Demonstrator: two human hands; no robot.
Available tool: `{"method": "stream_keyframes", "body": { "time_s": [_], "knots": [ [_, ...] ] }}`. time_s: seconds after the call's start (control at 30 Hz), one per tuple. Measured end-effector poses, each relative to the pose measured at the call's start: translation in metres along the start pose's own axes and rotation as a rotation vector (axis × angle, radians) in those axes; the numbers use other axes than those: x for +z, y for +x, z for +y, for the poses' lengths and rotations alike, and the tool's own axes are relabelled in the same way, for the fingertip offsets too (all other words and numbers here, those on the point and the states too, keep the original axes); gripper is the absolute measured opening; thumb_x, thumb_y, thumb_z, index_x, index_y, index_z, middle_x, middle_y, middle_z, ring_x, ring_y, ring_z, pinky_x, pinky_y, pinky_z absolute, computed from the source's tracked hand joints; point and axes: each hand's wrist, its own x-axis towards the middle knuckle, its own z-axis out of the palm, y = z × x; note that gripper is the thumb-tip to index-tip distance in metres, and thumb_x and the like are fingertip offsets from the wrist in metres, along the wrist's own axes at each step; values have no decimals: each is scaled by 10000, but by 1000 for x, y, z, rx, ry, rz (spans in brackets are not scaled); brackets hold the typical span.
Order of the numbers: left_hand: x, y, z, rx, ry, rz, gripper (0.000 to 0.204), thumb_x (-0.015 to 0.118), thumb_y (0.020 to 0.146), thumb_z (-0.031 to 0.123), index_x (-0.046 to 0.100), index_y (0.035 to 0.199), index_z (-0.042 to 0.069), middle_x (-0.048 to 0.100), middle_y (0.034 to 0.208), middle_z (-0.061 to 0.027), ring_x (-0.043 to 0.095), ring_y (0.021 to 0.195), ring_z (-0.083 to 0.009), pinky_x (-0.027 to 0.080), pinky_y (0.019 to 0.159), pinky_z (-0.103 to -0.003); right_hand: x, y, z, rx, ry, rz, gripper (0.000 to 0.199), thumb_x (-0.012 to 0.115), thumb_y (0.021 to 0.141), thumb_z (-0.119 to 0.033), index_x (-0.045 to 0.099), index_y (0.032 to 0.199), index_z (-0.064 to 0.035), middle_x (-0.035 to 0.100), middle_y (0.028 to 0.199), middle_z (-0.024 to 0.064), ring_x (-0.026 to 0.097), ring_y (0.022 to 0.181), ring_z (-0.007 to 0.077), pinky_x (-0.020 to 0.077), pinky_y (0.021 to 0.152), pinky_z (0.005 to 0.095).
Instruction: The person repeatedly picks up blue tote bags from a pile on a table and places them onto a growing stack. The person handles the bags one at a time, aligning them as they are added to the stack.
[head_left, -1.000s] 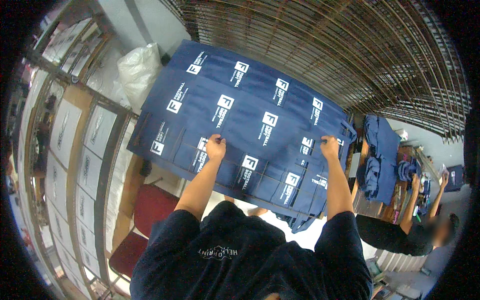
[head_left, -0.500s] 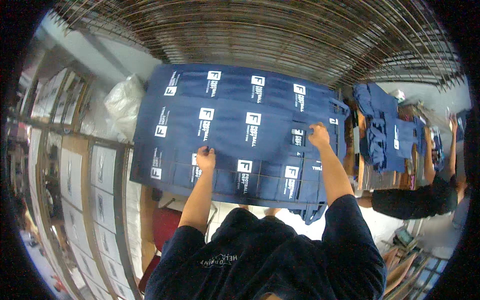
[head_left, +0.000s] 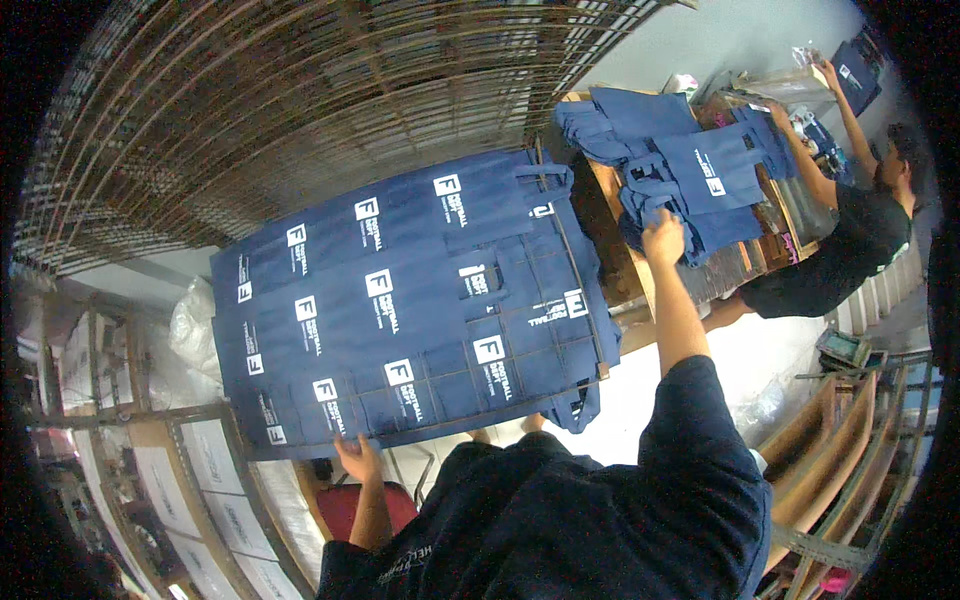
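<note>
Several navy cloth bags (head_left: 420,300) with white square prints lie flat in overlapping rows on a wire rack (head_left: 585,290). My left hand (head_left: 355,460) is at the near edge of that layer, fingers apart, holding nothing. My right arm stretches far to the right. My right hand (head_left: 663,238) is on a loose pile of the same navy bags (head_left: 700,175) on a wooden table (head_left: 625,265), with its fingers curled into the fabric of one bag.
Another person (head_left: 850,240) in a dark shirt stands at the far side of the wooden table, one arm raised to a bag. A wire mesh panel (head_left: 300,90) rises behind the rack. Shelves with flat sheets (head_left: 200,480) stand at left, wooden frames (head_left: 830,430) at right, a red stool (head_left: 345,505) below.
My right hand left the laid-out bags and reached right to the pile on the wooden table. My left hand slid back to the near edge of the layer. The view swung right.
</note>
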Motion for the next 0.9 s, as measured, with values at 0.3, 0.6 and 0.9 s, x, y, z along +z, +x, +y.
{"method": "stream_keyframes", "body": {
  "time_s": [0.3, 0.6, 0.9],
  "knots": [
    [-93, -146, -85, 143, 457, 114, 550, 664, 716, 273, 463, 1181, 61, 586, 1060, -183, 565, 948, -369, 452, 778, -426, 48, 98, -18, -213, 58, -192, 694, 620, 724, -418, 384, 1293, -99, 554, 1151, 137, 466, 1109, 337, 366, 909, 484],
    [-62, -193, 41, 341, 235, 179, 429, 669, 741, 131, 504, 1130, 55, 495, 633, -63, 440, 512, -136, 378, 511, -278, 59, 128, -34, -199, 336, -118, 655, 621, 712, -248, 335, 1281, -93, 598, 1024, 204, 570, 957, 373, 389, 848, 517],
    [133, -164, 190, 267, -323, -809, 449, 681, 780, 266, 518, 1137, 45, 602, 774, -49, 553, 662, -124, 461, 597, -248, -181, 102, -23, -691, 372, -165, 302, 489, 724, -98, 470, 1021, -47, 612, 828, 202, 579, 821, 393, 441, 747, 441]
  ]
}}
